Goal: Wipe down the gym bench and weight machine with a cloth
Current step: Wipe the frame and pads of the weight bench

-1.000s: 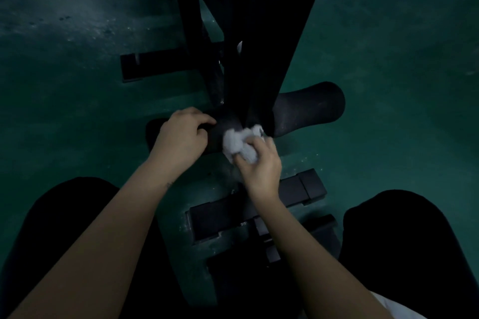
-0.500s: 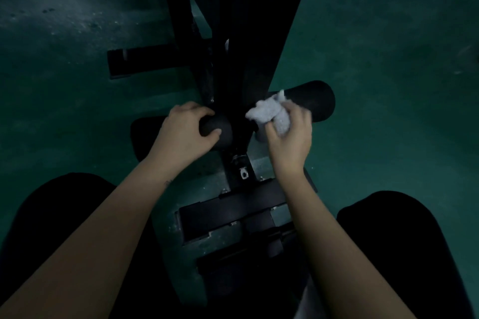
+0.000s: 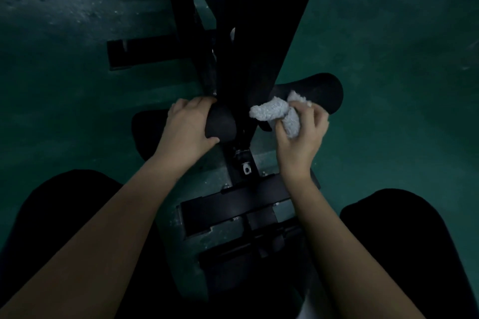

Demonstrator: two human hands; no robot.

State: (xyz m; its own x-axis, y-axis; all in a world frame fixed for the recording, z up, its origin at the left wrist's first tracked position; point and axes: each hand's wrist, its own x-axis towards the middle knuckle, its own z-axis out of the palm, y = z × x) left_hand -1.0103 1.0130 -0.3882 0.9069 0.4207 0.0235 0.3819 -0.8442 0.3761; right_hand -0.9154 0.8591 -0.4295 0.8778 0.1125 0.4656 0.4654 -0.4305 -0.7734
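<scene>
**Right hand pressing a white cloth against a padded roller on a gym machine**

Right hand (image 3: 302, 134), at about 3 o'clock from the middle of the view, has its fingers curled around a bunched, fluffy white cloth (image 3: 272, 111). The cloth touches the inner end of the right foam roller (image 3: 321, 90), which juts out toward 2 o'clock. The left hand (image 3: 186, 124), at 9 o'clock from the cloth, grips the left foam roller (image 3: 221, 125), fingers over the top and thumb underneath.

Between the two hands rises a wide black slanted pad (image 3: 259, 21), running up to 12 o'clock. It hides where the rollers join the frame. At 6 o'clock from the hands sit a small metal bracket (image 3: 247, 168) and a black crossbar (image 3: 233, 204) of the machine's base. A second black bar (image 3: 155, 52) lies on the floor at 11 o'clock.

The person's legs, in black, fill the corners at 7 o'clock (image 3: 64, 215) and 5 o'clock (image 3: 401, 241). All of it stands on a dim, scuffed green floor (image 3: 77, 8). The lighting is very dark, so finer details of the machine cannot be made out.
</scene>
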